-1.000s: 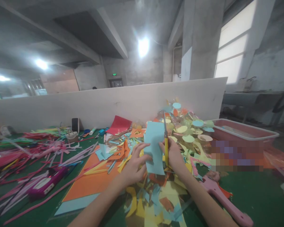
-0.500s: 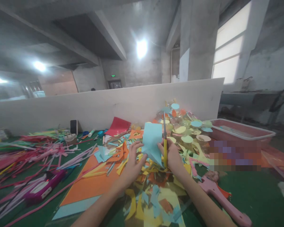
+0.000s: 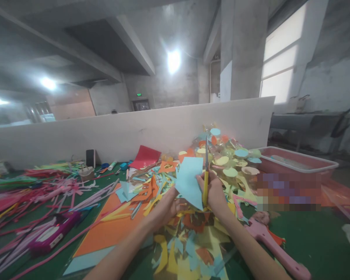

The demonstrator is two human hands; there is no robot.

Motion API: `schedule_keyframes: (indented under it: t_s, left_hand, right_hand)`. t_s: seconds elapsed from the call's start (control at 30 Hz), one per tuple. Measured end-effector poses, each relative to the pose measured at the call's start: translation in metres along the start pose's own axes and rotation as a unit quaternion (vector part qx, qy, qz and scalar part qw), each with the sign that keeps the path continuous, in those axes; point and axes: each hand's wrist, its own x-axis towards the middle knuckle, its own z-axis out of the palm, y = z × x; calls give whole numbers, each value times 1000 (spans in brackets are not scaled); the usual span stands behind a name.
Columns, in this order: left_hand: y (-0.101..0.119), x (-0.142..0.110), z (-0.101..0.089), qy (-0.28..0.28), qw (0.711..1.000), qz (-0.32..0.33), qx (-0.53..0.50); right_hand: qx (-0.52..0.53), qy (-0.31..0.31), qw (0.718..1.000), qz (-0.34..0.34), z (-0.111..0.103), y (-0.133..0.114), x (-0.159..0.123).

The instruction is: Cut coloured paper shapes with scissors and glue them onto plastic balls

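A light blue sheet of paper (image 3: 189,177) is held up over a heap of coloured paper scraps (image 3: 189,241). My left hand (image 3: 169,206) is at its lower left edge, fingers curled partly under the sheet. Yellow-handled scissors (image 3: 205,187) point upward in my right hand (image 3: 216,191), which is closed around the handle. A fingertip of that hand also touches the sheet's right side. The blades stand upright beside the paper's right edge and look closed. Part of the left fingers is hidden by the paper.
Behind my hands, paper discs (image 3: 230,173) lie on piled clear cups or balls near a white partition (image 3: 163,128). To the right are a pink glue gun (image 3: 282,249) and a pink bin (image 3: 300,167). Pipe cleaners (image 3: 67,184), a purple device (image 3: 54,235) and orange card (image 3: 105,233) lie left.
The blue sheet has turned and shifted slightly lower. My left hand has moved down along its edge, its fingers more curled. The scissors have moved slightly right.
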Motion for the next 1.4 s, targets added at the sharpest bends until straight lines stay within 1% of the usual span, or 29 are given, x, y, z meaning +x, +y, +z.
schedule_keyframes:
  t_s: [0.1, 0.2, 0.4, 0.53, 0.63, 0.77, 0.87, 1.0, 1.13, 1.23, 1.4]
  left_hand:
    - [1, 0, 1, 2, 1000, -18, -17]
    - [0, 0, 0, 1, 1000, -20, -16]
    - [-4, -3, 1, -14, 999, 25, -13]
    - [-11, -2, 0, -7, 999, 31, -4]
    - [-14, 0, -1, 24, 999, 39, 19]
    - [-11, 2, 2, 87, 995, 52, 20]
    - [-9, 4, 3, 124, 990, 60, 20]
    - [-9, 6, -1, 161, 984, 59, 47]
    - [-9, 5, -6, 195, 971, 66, 118]
    - [-9, 4, -9, 216, 962, 84, 143]
    - [-9, 5, -15, 288, 939, 122, 142]
  right_hand:
    - [-5, -8, 1000, -3, 0, -7, -3]
    - [-10, -8, 1000, -7, 1, -10, -4]
    - [-18, -7, 1000, -11, 2, -1, -2]
    - [-22, -12, 999, -29, 3, 2, -4]
    - [-8, -31, 999, -39, 6, 5, -7]
    - [14, -64, 997, -36, 7, 5, -9]
    - [9, -65, 997, -28, 7, 1, -11]
    - [14, -68, 997, -22, 7, 2, -10]
    - [28, -73, 997, -18, 10, 15, -5]
    - [41, -82, 996, -10, 13, 20, -4]
    - [32, -130, 991, 29, 14, 10, -10]
